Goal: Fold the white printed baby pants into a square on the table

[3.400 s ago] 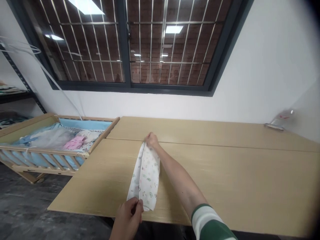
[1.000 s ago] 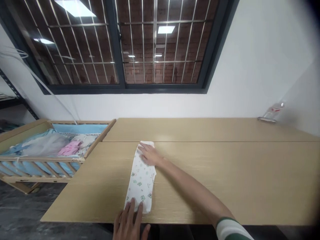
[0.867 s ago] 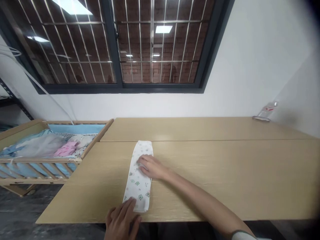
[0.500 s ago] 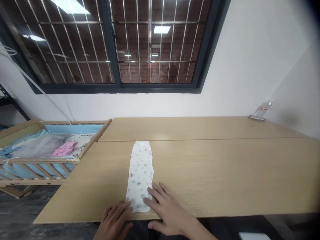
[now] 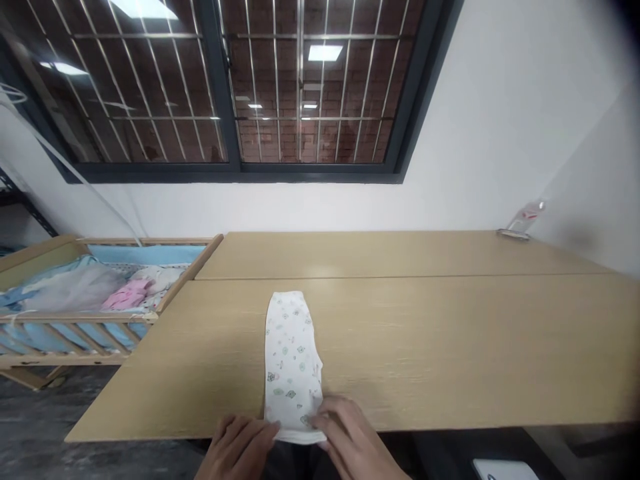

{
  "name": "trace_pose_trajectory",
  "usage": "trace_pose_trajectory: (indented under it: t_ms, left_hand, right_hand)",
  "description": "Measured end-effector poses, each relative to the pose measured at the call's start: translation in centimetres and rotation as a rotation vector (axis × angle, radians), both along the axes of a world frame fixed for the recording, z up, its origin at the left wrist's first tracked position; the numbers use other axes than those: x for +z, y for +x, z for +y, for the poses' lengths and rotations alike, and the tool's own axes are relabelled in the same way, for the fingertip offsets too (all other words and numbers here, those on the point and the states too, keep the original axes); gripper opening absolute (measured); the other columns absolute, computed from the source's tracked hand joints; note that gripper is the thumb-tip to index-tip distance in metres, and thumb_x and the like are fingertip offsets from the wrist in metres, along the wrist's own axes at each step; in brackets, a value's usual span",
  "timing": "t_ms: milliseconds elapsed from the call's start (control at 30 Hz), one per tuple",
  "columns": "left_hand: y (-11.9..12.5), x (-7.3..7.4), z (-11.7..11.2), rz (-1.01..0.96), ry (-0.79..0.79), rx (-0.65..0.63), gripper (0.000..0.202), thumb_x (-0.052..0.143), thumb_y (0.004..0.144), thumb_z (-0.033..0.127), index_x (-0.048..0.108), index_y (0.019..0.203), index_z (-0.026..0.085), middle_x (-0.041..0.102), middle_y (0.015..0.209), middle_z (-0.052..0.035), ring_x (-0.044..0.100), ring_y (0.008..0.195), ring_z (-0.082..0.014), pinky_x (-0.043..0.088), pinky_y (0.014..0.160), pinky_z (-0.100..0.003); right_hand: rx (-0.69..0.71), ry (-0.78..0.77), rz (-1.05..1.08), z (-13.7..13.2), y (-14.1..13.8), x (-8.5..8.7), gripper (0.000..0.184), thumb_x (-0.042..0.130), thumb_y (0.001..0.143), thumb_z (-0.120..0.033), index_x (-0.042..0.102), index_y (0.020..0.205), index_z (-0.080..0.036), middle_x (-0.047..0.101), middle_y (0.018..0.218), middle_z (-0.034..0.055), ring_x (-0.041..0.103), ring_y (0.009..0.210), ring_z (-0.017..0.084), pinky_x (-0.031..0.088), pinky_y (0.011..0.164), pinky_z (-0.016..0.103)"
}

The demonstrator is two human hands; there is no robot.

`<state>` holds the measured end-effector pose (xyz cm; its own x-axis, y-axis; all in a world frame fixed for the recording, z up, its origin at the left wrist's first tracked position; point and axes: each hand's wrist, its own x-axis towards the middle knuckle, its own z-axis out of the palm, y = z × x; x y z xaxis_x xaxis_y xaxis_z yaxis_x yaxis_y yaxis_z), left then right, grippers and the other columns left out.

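A white baby garment point(image 5: 291, 360) with small green prints lies folded into a long narrow strip on the wooden table point(image 5: 450, 347), running from the middle toward the near edge. My left hand point(image 5: 237, 450) pinches its near left corner at the table edge. My right hand point(image 5: 353, 443) pinches the near right corner. The near end of the strip hangs slightly over the edge between both hands.
A wooden baby crib point(image 5: 90, 293) with blue lining and heaped clothes stands against the table's left side. A clear plastic bottle point(image 5: 523, 219) lies at the far right corner. A barred window point(image 5: 250, 87) fills the wall behind.
My right hand slid down the strip from its far end to the near end. Both hands went from lying flat on the cloth to pinching the near corners, and the strip shifted slightly nearer.
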<state>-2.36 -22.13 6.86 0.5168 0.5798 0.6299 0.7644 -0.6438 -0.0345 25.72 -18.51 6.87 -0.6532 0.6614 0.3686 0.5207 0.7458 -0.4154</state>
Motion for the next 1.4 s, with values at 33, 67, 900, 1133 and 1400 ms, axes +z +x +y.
trace_pose_trajectory:
  t_ms: [33,67,900,1133,1400]
  left_hand:
    - [0.0,0.2,0.4,-0.034,-0.020,-0.002,0.031,0.048,0.099,0.011,0.064,0.121,0.025,0.077,0.094,0.0003,0.068,0.082,-0.0118,0.049,0.080,-0.025]
    - [0.0,0.4,1.0,-0.079,-0.037,-0.005,0.028,0.049,0.100,0.012,0.064,0.119,0.024,0.076,0.092,0.0001,0.067,0.079,-0.0121,0.048,0.079,-0.026]
    - [2.1,2.5,25.1,-0.002,-0.588,0.677,0.028,0.039,0.104,0.023,0.062,0.117,0.012,0.069,0.115,-0.0162,0.064,0.107,-0.0236,0.043,0.087,-0.031]
    - [6.2,2.0,15.9,0.036,-0.503,0.680,0.039,0.036,0.105,0.036,0.064,0.120,0.014,0.068,0.115,-0.0165,0.063,0.107,-0.0303,0.046,0.092,-0.041]
    - [11.0,-4.8,7.9,-0.070,-0.313,0.642,0.049,0.050,0.097,0.045,0.063,0.137,0.019,0.058,0.143,-0.0184,0.047,0.135,-0.0415,0.037,0.110,-0.058]
  right_hand:
    - [0.000,-0.060,0.031,0.3,0.0,0.9,0.042,0.046,0.099,-0.017,0.053,0.137,-0.033,0.064,0.123,0.0127,0.064,0.119,0.027,0.061,0.095,0.040]
    - [0.001,-0.105,0.061,0.7,-0.1,1.7,0.041,0.044,0.101,-0.019,0.052,0.138,-0.034,0.063,0.122,0.0124,0.064,0.117,0.026,0.060,0.095,0.038]
    - [-0.343,-0.245,0.275,27.7,-8.0,-2.9,0.017,0.053,0.087,-0.014,0.069,0.093,-0.015,0.068,0.089,0.0057,0.062,0.090,0.020,0.051,0.086,0.033]
    - [-0.352,-0.183,0.272,26.7,-8.0,-2.0,0.027,0.051,0.097,-0.024,0.062,0.119,-0.014,0.063,0.119,0.0138,0.061,0.112,0.023,0.047,0.102,0.039]
    - [0.415,-0.046,-0.102,18.7,-9.2,2.7,0.051,0.041,0.107,-0.040,0.041,0.154,-0.023,0.036,0.163,0.0094,0.032,0.151,0.023,0.027,0.123,0.042]
